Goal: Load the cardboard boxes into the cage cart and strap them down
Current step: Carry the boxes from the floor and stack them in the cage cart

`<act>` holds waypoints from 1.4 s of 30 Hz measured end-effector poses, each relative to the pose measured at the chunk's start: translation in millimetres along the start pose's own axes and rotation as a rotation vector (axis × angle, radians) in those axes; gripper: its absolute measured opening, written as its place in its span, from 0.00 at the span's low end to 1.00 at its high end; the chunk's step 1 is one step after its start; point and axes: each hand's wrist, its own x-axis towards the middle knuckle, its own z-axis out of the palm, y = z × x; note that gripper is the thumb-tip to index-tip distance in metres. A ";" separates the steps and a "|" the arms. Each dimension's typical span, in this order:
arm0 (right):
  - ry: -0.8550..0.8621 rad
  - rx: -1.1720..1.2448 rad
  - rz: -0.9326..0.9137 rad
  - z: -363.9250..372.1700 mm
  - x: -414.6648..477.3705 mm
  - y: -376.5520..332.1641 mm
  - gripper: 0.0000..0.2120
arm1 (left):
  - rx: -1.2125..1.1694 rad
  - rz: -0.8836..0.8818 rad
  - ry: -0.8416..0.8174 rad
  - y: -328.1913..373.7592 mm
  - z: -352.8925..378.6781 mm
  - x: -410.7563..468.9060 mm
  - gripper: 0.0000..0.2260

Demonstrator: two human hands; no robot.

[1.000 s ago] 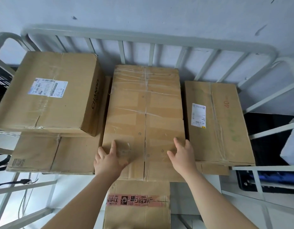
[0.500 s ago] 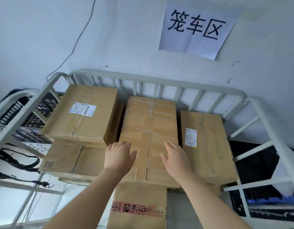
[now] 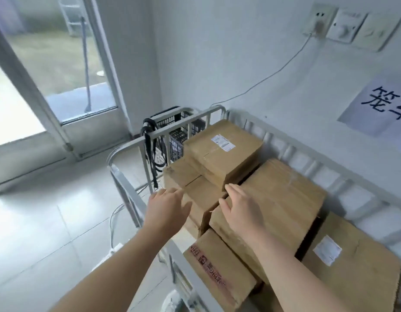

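Note:
Several brown cardboard boxes fill the white cage cart (image 3: 125, 149). A long taped box (image 3: 282, 197) lies in the middle, and my right hand (image 3: 238, 210) rests flat on its near end with straight fingers. My left hand (image 3: 166, 209) hovers open beside a lower box (image 3: 195, 190) at the left, holding nothing. On that lower box sits a labelled box (image 3: 224, 152). Another labelled box (image 3: 352, 264) lies at the right, and a box with red tape (image 3: 217, 273) stands nearest me. Black straps (image 3: 150, 152) hang over the cart's left rail.
A black plastic crate (image 3: 179, 136) stands behind the cart's left rail. A paper sign (image 3: 384, 104) and wall sockets (image 3: 343, 25) with a white cable are on the wall behind. A glass door (image 3: 53, 70) and tiled floor (image 3: 42, 233) lie to the left.
The view has swung left and up, bringing the door and floor into sight. My left hand has left the middle box and moved left; my right hand stays on it.

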 end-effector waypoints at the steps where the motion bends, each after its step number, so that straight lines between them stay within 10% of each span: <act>1: -0.013 0.009 -0.058 4.9 -0.3 -17.9 0.23 | 0.009 -0.048 0.023 -13.7 -7.4 -15.5 0.18; 25: -0.465 0.114 -1.206 195.5 -155.3 -514.7 0.16 | 0.046 -1.254 0.273 -326.8 -113.4 -425.3 0.17; 42: -0.816 0.160 -1.790 291.4 -344.8 -720.7 0.18 | 0.052 -1.978 0.399 -374.9 -136.3 -639.9 0.16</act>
